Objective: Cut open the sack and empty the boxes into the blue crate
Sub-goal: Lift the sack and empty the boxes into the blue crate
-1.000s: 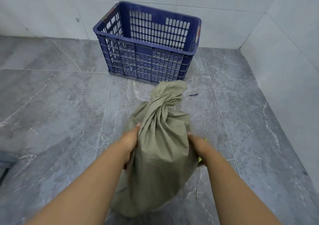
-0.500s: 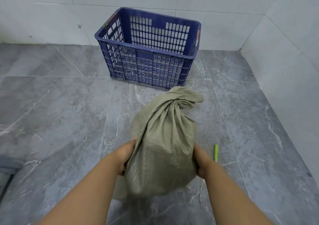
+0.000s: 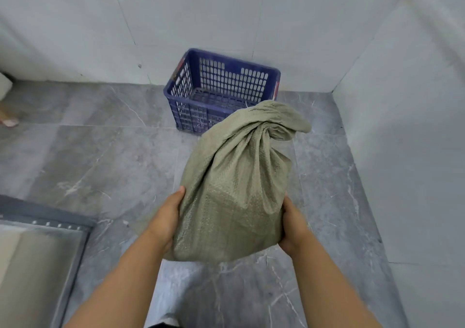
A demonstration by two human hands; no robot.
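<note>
A grey-green woven sack (image 3: 234, 184) with a twisted, tied-off neck at its upper right hangs in the air in front of me. My left hand (image 3: 168, 217) grips its left side and my right hand (image 3: 293, 224) grips its lower right side. The blue perforated crate (image 3: 221, 88) stands on the floor against the back wall, beyond the sack, and looks empty. The sack's neck covers the crate's front right corner. The boxes are hidden inside the sack.
Grey marble floor tiles (image 3: 100, 156) spread all around. White tiled walls (image 3: 402, 126) close the back and right. A grey framed panel or mat (image 3: 37, 252) lies at the lower left. Small pale objects (image 3: 7, 121) sit at the far left edge.
The sack has been lifted off the floor and is held higher. The view has pulled back, so the crate looks farther away. The green pen on the floor is gone from sight.
</note>
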